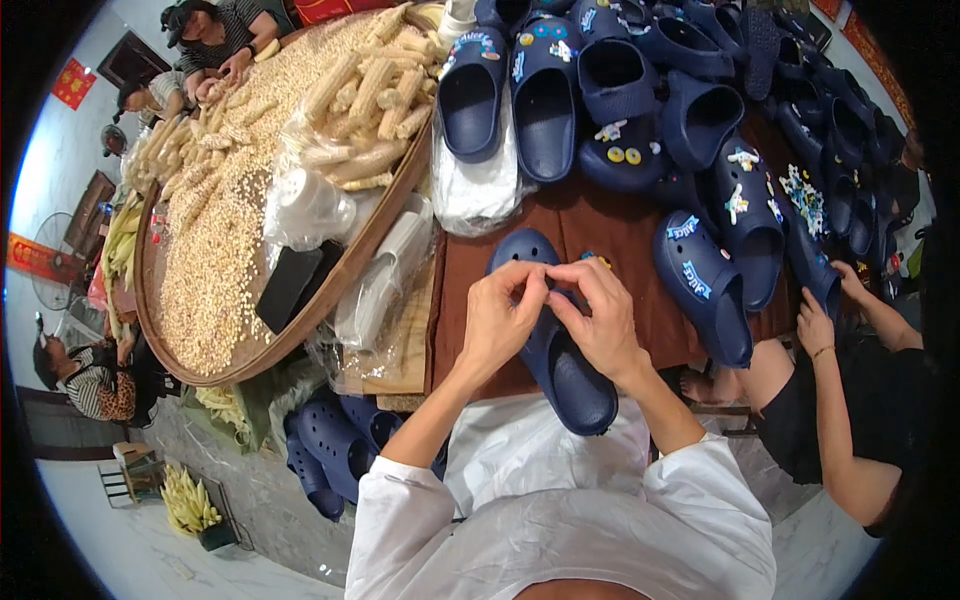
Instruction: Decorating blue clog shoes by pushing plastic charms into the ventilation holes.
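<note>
A navy blue foam clog [572, 388] lies at the table's near edge, its holed toe pointing away and its heel toward my body. Above its upper, my left hand [500, 315] and my right hand [606, 318] meet with thumbs and forefingers pinched together. Whatever is between the fingertips is too small or hidden to make out. Small colourful pieces show just behind my right fingers. To the right lies another navy clog [690, 270] with blue-and-white charms, and beside it a clog with white charms [742, 200].
Many decorated clogs [545, 95] crowd the back and right of the brown-covered table [470, 290]. At left stands a big round tray [290, 350] of corn kernels and cobs, with a black flat object [298, 288]. A co-worker's hands [822, 320] hold a clog at right. More clogs [335, 440] sit low left.
</note>
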